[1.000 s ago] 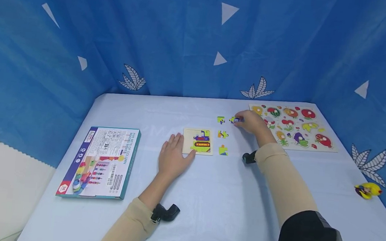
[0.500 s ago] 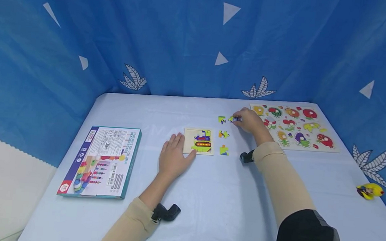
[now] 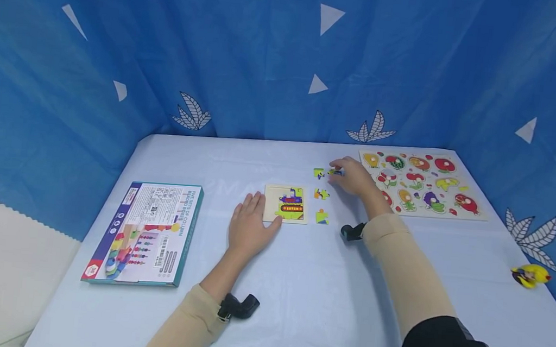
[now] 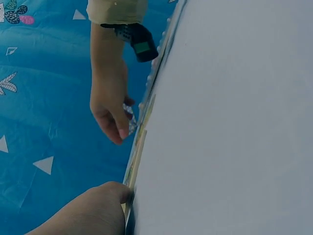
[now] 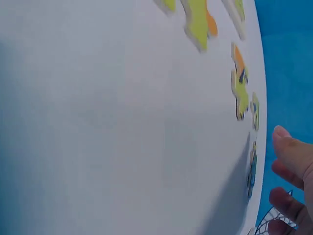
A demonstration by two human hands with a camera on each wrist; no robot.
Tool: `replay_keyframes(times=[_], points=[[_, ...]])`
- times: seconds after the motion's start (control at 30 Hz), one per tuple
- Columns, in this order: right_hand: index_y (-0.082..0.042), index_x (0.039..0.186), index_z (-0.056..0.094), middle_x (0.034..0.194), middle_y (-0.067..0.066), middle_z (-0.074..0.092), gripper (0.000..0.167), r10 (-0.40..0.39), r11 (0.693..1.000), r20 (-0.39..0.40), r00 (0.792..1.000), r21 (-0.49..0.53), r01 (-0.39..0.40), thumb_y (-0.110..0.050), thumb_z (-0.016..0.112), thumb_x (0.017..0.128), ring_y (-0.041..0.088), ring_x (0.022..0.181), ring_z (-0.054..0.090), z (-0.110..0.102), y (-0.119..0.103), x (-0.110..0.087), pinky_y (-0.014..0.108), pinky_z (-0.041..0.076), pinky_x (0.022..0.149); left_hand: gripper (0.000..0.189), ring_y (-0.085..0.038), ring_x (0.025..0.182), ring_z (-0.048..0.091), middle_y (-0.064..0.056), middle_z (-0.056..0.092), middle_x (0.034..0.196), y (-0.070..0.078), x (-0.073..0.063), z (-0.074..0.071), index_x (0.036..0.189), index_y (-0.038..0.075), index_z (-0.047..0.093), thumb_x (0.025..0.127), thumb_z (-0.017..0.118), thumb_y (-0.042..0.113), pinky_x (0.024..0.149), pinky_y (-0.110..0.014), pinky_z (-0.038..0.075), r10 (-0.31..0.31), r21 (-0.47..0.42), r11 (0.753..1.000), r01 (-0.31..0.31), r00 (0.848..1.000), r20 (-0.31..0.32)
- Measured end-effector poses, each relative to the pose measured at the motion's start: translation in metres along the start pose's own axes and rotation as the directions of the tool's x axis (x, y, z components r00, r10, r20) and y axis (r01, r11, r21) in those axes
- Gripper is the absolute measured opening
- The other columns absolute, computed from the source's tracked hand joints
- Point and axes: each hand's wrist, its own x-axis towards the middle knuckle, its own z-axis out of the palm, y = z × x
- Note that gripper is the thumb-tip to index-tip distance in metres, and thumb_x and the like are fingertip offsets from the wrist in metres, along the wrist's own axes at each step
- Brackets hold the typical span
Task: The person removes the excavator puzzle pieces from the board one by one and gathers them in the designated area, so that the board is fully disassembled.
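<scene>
My left hand (image 3: 249, 226) rests flat along the left edge of a small wooden puzzle board (image 3: 270, 203), its thumb at the lower corner. A bulldozer picture fills the board's right part. My right hand (image 3: 354, 178) hovers at a purple-and-green puzzle piece (image 3: 335, 172) on the table. In the right wrist view its fingers (image 5: 288, 147) are loosely bent and apart from that piece (image 5: 252, 171), holding nothing. Other loose puzzle pieces lie right of the board: a green one (image 3: 319, 173), an orange-and-green one (image 3: 321, 194) and a green one with an orange knob (image 3: 322, 217).
A fruit peg puzzle (image 3: 421, 182) lies at the back right, close to the right forearm. On the left is a flat toy box (image 3: 148, 234). A small yellow toy (image 3: 531, 275) sits near the right edge. A blue curtain (image 3: 267, 58) hangs behind the table.
My right hand has shifted slightly left with the purple-and-green puzzle piece, then loosened its pinch and left it by the green one. The left hand stays in place.
</scene>
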Motion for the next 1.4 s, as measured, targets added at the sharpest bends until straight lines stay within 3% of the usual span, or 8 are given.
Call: replay_keyframes(times=[0.13,0.4,0.67,0.9,1.4], points=[[-0.016,0.139,0.056,0.131,0.007,0.058,0.045,-0.022,0.998,-0.012,1.0,0.057,0.022,-0.028,0.065,0.097,0.029,0.132,0.049,0.008,-0.014,-0.008,0.053,0.04,0.113,0.082,-0.024,0.155,0.019,-0.007,0.03,0.163,0.001,0.0,-0.001,0.154,0.008,0.034,0.093,0.051,0.06,0.126,-0.046,0.016,-0.005,-0.001,1.0,0.005,1.0,0.004],[-0.018,0.136,0.059,0.121,0.003,0.061,0.043,-0.123,0.989,0.034,0.992,0.082,0.12,-0.029,0.067,0.096,0.023,0.109,0.055,0.024,-0.047,-0.024,0.042,0.052,0.099,0.082,-0.025,0.154,0.019,-0.007,0.031,0.163,0.0,0.001,0.0,0.154,0.008,0.034,0.093,0.05,0.06,0.126,-0.047,0.017,-0.006,0.007,1.0,0.006,1.0,0.005],[-0.017,0.132,0.064,0.116,0.001,0.063,0.04,-0.21,0.977,0.106,0.972,0.05,0.205,-0.027,0.068,0.094,0.019,0.111,0.059,0.042,-0.077,-0.035,0.041,0.049,0.105,0.081,-0.026,0.154,0.022,-0.008,0.033,0.162,-0.001,0.002,0.001,0.153,0.008,0.037,0.093,0.05,0.06,0.125,-0.047,0.018,-0.001,0.016,1.0,0.001,1.0,-0.007],[-0.018,0.134,0.063,0.115,-0.001,0.062,0.043,-0.224,0.974,0.157,0.962,0.008,0.225,-0.032,0.069,0.094,0.015,0.104,0.058,0.056,-0.083,-0.036,0.036,0.052,0.102,0.08,-0.027,0.153,0.023,-0.008,0.035,0.161,-0.001,0.002,0.002,0.153,0.008,0.038,0.093,0.05,0.06,0.125,-0.049,0.02,0.002,0.019,1.0,-0.002,1.0,-0.007],[-0.018,0.129,0.065,0.114,-0.002,0.06,0.038,-0.215,0.975,0.155,0.964,-0.026,0.221,-0.03,0.07,0.093,0.015,0.104,0.056,0.061,-0.088,-0.036,0.034,0.05,0.103,0.079,-0.027,0.153,0.024,-0.008,0.036,0.161,0.001,0.002,0.0,0.152,0.008,0.039,0.093,0.05,0.059,0.125,-0.049,0.02,0.003,0.033,0.999,-0.003,1.0,-0.009]])
